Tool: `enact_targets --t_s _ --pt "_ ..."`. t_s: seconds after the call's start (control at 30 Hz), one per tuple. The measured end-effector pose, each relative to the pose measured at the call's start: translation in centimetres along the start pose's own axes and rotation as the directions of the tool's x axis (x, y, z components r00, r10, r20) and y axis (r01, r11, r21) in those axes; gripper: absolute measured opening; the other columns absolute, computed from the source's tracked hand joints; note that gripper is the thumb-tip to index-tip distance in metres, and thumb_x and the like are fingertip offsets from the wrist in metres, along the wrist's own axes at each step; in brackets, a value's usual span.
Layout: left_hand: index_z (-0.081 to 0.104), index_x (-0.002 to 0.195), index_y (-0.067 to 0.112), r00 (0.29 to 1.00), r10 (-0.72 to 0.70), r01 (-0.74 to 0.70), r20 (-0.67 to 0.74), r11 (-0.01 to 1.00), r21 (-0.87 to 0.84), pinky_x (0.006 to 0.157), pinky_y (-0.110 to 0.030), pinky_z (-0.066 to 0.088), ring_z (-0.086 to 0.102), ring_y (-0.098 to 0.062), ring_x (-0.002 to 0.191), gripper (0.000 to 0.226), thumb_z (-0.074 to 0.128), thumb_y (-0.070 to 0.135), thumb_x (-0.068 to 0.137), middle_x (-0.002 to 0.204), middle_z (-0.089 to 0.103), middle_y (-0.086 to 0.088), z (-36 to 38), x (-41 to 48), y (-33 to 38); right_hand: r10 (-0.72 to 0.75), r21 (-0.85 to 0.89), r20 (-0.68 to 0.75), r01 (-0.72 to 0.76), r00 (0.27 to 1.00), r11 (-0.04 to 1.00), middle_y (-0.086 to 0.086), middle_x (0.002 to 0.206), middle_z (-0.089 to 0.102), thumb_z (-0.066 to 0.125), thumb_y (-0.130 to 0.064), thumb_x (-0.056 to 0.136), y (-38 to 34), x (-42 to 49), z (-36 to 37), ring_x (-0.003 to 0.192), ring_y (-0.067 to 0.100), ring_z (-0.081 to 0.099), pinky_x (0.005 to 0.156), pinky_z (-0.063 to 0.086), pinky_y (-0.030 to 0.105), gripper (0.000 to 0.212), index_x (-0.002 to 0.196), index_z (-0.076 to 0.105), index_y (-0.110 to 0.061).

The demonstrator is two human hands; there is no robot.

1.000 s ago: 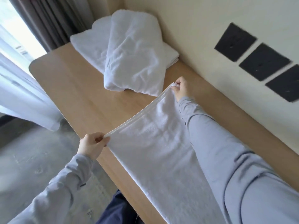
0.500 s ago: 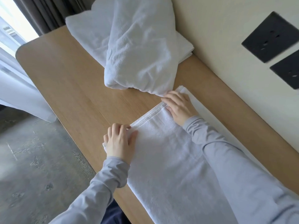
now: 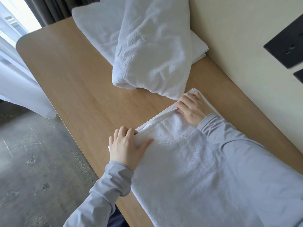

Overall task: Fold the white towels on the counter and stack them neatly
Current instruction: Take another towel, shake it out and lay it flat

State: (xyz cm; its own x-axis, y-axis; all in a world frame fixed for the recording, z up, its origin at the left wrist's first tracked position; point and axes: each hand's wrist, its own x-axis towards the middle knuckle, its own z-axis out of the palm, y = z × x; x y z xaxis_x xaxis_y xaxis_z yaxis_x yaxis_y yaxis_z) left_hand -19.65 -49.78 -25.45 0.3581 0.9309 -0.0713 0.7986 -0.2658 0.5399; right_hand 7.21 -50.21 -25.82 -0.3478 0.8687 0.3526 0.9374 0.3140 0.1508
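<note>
A white towel (image 3: pixel 196 169) lies flat and doubled over on the wooden counter (image 3: pixel 73 82), reaching from the near edge towards the wall. My left hand (image 3: pixel 127 145) grips its far left corner, fingers curled over the hem and thumb lying on top. My right hand (image 3: pixel 190 108) grips the far right part of the same hem with curled fingers, bunching it slightly. Behind it, a loosely rumpled white towel (image 3: pixel 152 51) lies over a flatter folded white towel (image 3: pixel 91 25) at the far end of the counter.
A cream wall (image 3: pixel 237 38) runs along the counter's right side with dark square plates (image 3: pixel 287 46) on it. Sheer curtains (image 3: pixel 21 89) hang beyond the counter's left end. Grey floor (image 3: pixel 36 169) lies below the counter's near edge.
The towel's far edge, held up a second ago, was laid onto the counter and pressed flat. Now both hands curl round that hem.
</note>
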Motion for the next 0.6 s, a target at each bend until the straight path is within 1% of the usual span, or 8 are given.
enact_targets --t_s 0.07,0.2,0.3,0.37,0.4,0.5,0.53,0.6 --pt "0.061 0.076 0.006 0.998 0.050 -0.048 0.033 0.998 -0.048 0.072 -0.038 0.041 0.054 -0.031 0.079 0.043 0.077 0.046 0.070 0.079 0.054 -0.007 -0.4 0.4 0.0 0.000 0.010 0.012 0.000 1.000 1.000 0.005 0.071 0.061 0.063 -0.003 0.080 0.2 0.6 -0.4 0.070 0.025 0.061 0.073 0.036 0.034 0.012 0.069 0.061 -0.008" --pt "0.047 0.084 0.015 0.993 0.090 -0.089 0.076 0.996 -0.018 0.056 -0.028 0.034 0.057 -0.030 0.064 0.041 0.054 0.056 0.082 0.071 0.054 0.006 -1.0 0.3 -0.1 0.097 0.045 0.004 -0.097 0.995 0.994 0.005 0.062 0.058 0.054 -0.006 0.088 0.4 1.2 -1.5 0.058 0.026 0.057 0.071 0.037 0.035 0.019 0.070 0.058 -0.005" --pt "0.047 0.094 0.019 0.994 -0.015 0.006 0.108 0.997 0.078 0.058 -0.029 0.033 0.061 -0.031 0.070 0.046 0.046 0.064 0.082 0.070 0.054 0.008 -1.0 0.5 -0.3 0.120 -0.054 0.046 -0.117 0.992 0.992 0.001 0.061 0.057 0.059 -0.017 0.089 0.0 1.1 -1.3 0.057 0.022 0.056 0.072 0.037 0.034 0.023 0.068 0.057 -0.008" --pt "0.049 0.091 0.023 0.983 -0.085 0.068 0.165 0.992 0.109 0.061 -0.030 0.036 0.060 -0.031 0.077 0.045 0.052 0.067 0.078 0.071 0.055 0.006 -1.2 1.3 -0.4 0.128 -0.067 0.091 -0.123 0.988 0.990 -0.001 0.060 0.056 0.065 -0.024 0.085 -0.2 1.4 -0.9 0.058 0.021 0.055 0.072 0.036 0.033 0.024 0.066 0.057 -0.011" --pt "0.050 0.087 0.025 0.971 -0.120 0.107 0.208 0.992 0.074 0.064 -0.031 0.040 0.059 -0.030 0.080 0.043 0.058 0.066 0.075 0.074 0.058 0.005 -1.4 1.8 -0.5 0.134 -0.041 0.110 -0.130 0.985 0.991 0.000 0.061 0.056 0.066 -0.024 0.084 -0.2 1.5 -0.8 0.058 0.021 0.056 0.071 0.035 0.033 0.024 0.066 0.057 -0.011" --pt "0.056 0.080 0.025 0.919 -0.173 0.221 0.355 0.970 -0.099 0.072 -0.032 0.048 0.058 -0.023 0.079 0.035 0.067 0.057 0.073 0.076 0.061 0.005 -2.0 3.0 -0.5 0.143 0.064 0.167 -0.155 0.976 0.986 0.003 0.065 0.059 0.068 -0.016 0.080 -0.1 1.6 -1.0 0.062 0.024 0.058 0.071 0.032 0.034 0.016 0.069 0.059 -0.008" --pt "0.056 0.075 0.025 0.905 -0.180 0.241 0.385 0.964 -0.115 0.070 -0.031 0.047 0.056 -0.023 0.076 0.032 0.063 0.056 0.077 0.072 0.060 0.005 -2.1 3.4 -0.4 0.138 0.090 0.189 -0.157 0.972 0.984 0.004 0.067 0.060 0.068 -0.012 0.080 -0.1 1.7 -1.1 0.065 0.025 0.059 0.071 0.032 0.034 0.013 0.071 0.060 -0.007" --pt "0.050 0.059 0.022 0.872 -0.227 0.304 0.434 0.946 -0.115 0.062 -0.028 0.039 0.048 -0.026 0.069 0.040 0.050 0.049 0.089 0.061 0.051 0.002 -2.3 4.3 -0.2 0.132 0.140 0.231 -0.168 0.964 0.976 0.006 0.071 0.061 0.065 -0.003 0.079 -0.2 1.9 -1.5 0.068 0.027 0.060 0.071 0.035 0.036 0.007 0.073 0.063 -0.005"
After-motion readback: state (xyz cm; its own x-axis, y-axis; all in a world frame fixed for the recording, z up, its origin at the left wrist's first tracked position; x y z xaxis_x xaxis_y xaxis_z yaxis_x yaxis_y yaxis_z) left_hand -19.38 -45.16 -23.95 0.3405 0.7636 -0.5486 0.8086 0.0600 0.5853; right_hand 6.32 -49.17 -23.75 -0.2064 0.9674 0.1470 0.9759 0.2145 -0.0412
